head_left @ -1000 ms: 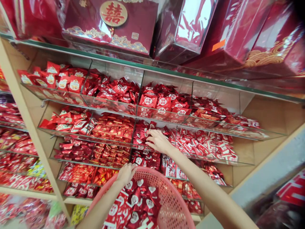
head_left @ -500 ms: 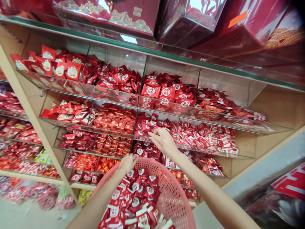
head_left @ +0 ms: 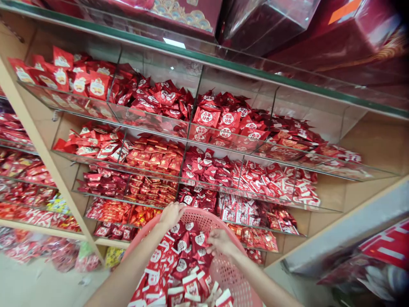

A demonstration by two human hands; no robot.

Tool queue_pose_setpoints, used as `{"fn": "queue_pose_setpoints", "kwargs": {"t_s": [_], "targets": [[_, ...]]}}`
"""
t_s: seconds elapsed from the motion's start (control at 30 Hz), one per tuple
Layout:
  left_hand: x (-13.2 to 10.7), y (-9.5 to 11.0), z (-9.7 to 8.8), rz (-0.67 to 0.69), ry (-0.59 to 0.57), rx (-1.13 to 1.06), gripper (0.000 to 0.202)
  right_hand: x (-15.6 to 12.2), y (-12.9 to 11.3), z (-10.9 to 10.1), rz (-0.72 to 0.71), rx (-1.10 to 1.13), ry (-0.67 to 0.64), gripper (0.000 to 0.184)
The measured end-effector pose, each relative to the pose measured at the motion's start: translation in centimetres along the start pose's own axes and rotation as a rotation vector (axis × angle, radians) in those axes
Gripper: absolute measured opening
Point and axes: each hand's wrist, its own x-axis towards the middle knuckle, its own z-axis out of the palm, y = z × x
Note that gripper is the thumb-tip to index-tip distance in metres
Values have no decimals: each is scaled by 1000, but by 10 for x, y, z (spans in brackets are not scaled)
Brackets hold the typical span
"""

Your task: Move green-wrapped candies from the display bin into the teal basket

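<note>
Head view: a person's left hand (head_left: 171, 214) is clamped on the far rim of a pink basket (head_left: 231, 273), fingers wrapped over the edge; the right hand (head_left: 220, 243) is inside the basket, fingers curled down onto the red packets (head_left: 182, 266) heaped there, and whether it grips one cannot be told; the packets fill the basket's left half, while its right wall shows bare; just beyond the basket rise glass shelves (head_left: 150, 121), split by glass dividers into compartments piled with red sweets (head_left: 223, 123); high above the basket, dark red boxes (head_left: 287, 38) stand on the top shelf; left of the basket, a wooden post (head_left: 41, 145) slants.
</note>
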Motion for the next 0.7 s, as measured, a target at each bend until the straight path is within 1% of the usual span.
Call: {"fn": "queue_pose_setpoints", "kwargs": {"t_s": [0.1,0.2,0.3,0.4,0.5,0.57,0.63,0.67,0.7], "targets": [[0,1,-1,-1,-6,-9,38,-4,13,-1,62,72,-7,21],[-1,1,-2,-6,-16,-15,38,-5,17,3,98,145,-28,21],[-1,1,-1,-8,-12,-9,39,-4,18,10,108,152,-59,22],[-1,1,0,-14,-9,-11,39,-1,18,17,78,-29,-41,19],[0,0,2,-18,-6,-16,39,-1,14,15,49,-237,21,18],[1,-1,3,-19,-8,-15,38,-3,7,10,-62,-396,128,21],[1,-1,4,-16,-11,-10,37,-6,-1,9,-246,-635,262,20],[1,-2,4,-14,-12,-9,37,-7,-4,10,-329,-743,306,18],[1,-2,4,-13,-10,-10,38,-8,-8,14,-376,-802,309,17]]}}
